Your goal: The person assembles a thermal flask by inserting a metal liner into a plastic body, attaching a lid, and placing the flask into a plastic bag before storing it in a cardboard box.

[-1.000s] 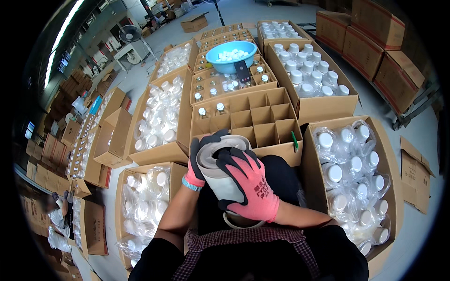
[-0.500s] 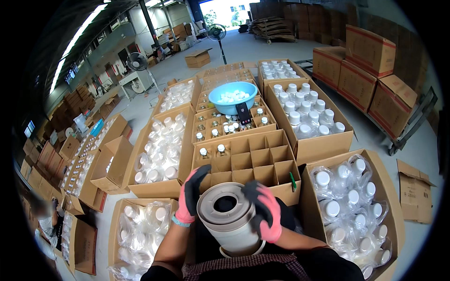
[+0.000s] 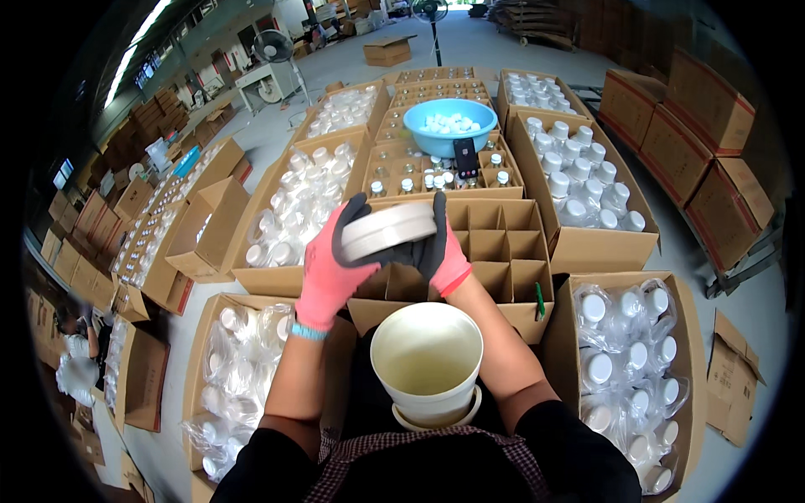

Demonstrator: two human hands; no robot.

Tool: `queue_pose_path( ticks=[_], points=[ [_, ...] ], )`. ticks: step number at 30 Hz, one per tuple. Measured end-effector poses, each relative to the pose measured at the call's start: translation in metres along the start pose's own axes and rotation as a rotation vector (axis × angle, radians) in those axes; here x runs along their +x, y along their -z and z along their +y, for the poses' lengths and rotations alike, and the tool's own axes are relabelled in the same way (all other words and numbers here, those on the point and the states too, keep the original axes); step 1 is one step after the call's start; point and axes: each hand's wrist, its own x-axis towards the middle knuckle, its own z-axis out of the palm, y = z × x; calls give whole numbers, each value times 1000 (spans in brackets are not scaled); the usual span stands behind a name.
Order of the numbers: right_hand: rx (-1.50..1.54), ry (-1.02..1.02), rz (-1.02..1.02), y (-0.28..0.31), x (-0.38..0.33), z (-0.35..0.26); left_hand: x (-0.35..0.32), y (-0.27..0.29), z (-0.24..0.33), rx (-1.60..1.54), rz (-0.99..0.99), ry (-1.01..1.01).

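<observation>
- The left hand (image 3: 331, 272) and the right hand (image 3: 440, 247), both in pink gloves with dark palms, are gripping a round white lid (image 3: 390, 230) between them, fingers curled over its rim from either side; it is hanging tilted above the divided carton (image 3: 490, 251).
- The lid is looking light, stiff and smooth, probably plastic; the rim is the sure place to hold, and the coated palms are helping against slipping.
- An open white bucket (image 3: 428, 360) is sitting close to the body, just below the hands, its mouth uncovered.
- Room is tight: cartons of capped glass jars (image 3: 620, 369) are crowding right and left, with cardboard walls close by.
- The freest space is lying straight above the bucket.
- A blue basin (image 3: 449, 126) of caps is resting well beyond.
</observation>
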Motion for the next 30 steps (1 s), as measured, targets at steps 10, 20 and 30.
queue_pose_path(
  ticks=[10, 20, 30],
  points=[
    [-1604, 31, 397, 30, -1, 34, -50, -88, -98, -673, 251, 515],
    [-1422, 242, 425, 66, 9, 50, -71, -99, -107, -408, 274, 465],
    [-1298, 264, 502, 64, -3, 63, -82, -98, -119, -263, 250, 449]
  ],
)
